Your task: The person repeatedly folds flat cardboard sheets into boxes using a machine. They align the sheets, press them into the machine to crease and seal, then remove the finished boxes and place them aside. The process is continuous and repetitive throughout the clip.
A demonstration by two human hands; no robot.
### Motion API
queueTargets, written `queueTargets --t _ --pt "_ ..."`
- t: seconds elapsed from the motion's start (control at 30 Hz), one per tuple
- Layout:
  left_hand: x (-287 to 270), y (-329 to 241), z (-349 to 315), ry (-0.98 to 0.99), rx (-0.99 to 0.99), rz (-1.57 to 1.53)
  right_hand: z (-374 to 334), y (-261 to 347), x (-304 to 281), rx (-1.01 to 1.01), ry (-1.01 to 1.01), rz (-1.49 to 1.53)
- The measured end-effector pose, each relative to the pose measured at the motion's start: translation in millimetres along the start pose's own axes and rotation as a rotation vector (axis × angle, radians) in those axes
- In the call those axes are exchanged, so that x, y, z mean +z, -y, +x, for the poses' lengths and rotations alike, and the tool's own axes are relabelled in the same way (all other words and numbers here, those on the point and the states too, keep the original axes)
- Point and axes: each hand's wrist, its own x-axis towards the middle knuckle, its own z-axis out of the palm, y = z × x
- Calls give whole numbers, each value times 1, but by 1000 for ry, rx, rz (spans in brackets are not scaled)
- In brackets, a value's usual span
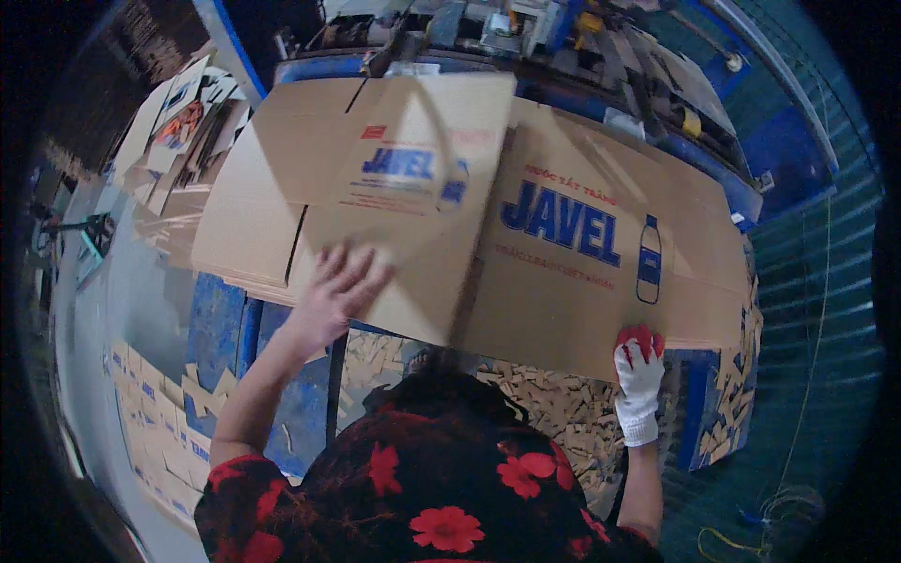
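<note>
A large flat cardboard box sheet (572,324), printed in blue and red with a bottle drawing, spreads across the bench in front of me. Another printed cardboard panel (413,281) lies to its left, its right side overlapping the sheet. My left hand (340,291), bare and slightly blurred, rests on this panel near its lower edge with fingers spread. At the sheet's lower right edge is my right hand (640,371), in a white glove with red on the fingers. Its fingers are closed on that edge; the thumb is hidden.
Behind the cardboard stands a machine (450,28) with metal and yellow parts. Small cardboard scraps (554,403) fill the space below the sheet, near my body. More flat cardboard (155,422) lies at the lower left, and loose pieces (178,141) pile up at the far left.
</note>
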Motion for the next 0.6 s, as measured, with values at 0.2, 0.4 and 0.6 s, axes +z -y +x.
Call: queueTargets --t 0.2,0.4,0.6 --pt "11 -10 8 73 116 161 2 -12 21 -101 -156 -48" --pt "-15 -1 14 206 163 77 6 -20 -41 56 231 394" --pt "-15 40 74 222 -443 -60 42 -101 -4 834 186 1009"
